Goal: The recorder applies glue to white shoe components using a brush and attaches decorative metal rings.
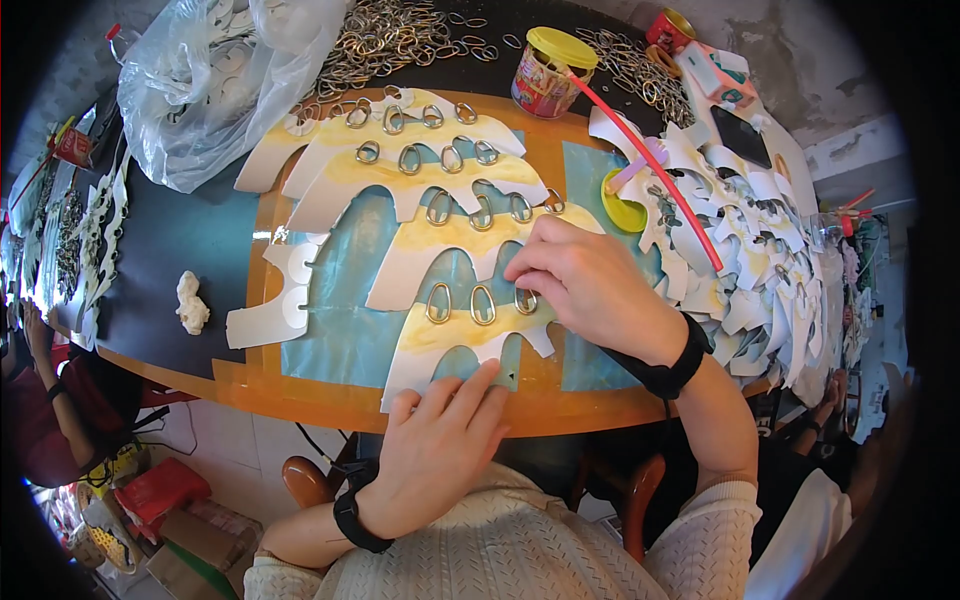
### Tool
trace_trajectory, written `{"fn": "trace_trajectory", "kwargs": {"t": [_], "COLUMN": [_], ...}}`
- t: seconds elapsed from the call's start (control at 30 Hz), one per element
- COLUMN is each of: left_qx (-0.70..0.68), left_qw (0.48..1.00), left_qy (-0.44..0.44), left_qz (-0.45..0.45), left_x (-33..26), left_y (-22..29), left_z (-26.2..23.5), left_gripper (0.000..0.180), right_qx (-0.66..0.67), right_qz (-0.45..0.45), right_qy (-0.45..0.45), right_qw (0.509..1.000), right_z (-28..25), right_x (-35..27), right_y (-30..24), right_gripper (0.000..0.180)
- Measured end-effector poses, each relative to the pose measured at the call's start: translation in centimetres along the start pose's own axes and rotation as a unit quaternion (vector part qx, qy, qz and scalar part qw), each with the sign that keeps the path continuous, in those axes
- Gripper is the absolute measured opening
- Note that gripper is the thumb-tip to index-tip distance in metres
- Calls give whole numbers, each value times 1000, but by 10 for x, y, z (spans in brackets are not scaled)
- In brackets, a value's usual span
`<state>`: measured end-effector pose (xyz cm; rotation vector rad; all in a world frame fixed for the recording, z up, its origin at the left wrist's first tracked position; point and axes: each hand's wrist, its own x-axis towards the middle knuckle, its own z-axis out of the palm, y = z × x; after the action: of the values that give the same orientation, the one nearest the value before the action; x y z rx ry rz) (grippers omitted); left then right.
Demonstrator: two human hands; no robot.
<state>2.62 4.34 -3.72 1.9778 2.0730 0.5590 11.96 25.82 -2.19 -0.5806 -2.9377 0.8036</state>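
Note:
My right hand (600, 290) is closed in a pinch at a metal oval ring (525, 302), whose upper part the fingers cover. That ring lies on the nearest white curved cut-out piece (410, 365), which has a yellowish glue-like smear along it. Two more rings, one a metal ring (482, 305), rest on the same smear to the left. With fingers stretched out, my left hand (445, 430) touches the lower edge of this piece. Beyond it, several similar white pieces (400, 260) overlap in rows, each bearing metal rings along its yellow band.
Loose metal rings (400, 40) are heaped at the back, beside a clear plastic bag (225, 90). A tub with a yellow lid (553, 75) stands behind the pieces. At right, a red stick (660, 180) slants over a pile of ringed pieces (750, 260). Other people sit at both sides.

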Motion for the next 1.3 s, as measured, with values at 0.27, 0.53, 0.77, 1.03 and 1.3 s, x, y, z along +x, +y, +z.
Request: {"fn": "trace_trajectory", "kwargs": {"t": [0.27,0.53,0.77,1.03,1.3], "left_qx": [-2,-2,-1,-4,-4], "left_qw": [1000,1000,1000,1000,1000], "left_qy": [1,0,1,6,14], "left_qz": [2,1,0,0,3], "left_x": [-1,-1,-1,0,0], "left_y": [-1,0,0,-1,2], "left_z": [0,0,1,1,0], "left_gripper": [41,40,40,40,38], "right_qx": [28,23,20,-40,-8], "right_qz": [15,20,20,16,26], "right_qy": [35,56,68,110,91], "right_qw": [999,998,997,993,996], "right_z": [3,7,11,15,10], "right_x": [-19,-22,-23,-24,-26], "right_y": [-3,-5,-5,-11,-10], "right_gripper": [13,17,15,20,18]}}
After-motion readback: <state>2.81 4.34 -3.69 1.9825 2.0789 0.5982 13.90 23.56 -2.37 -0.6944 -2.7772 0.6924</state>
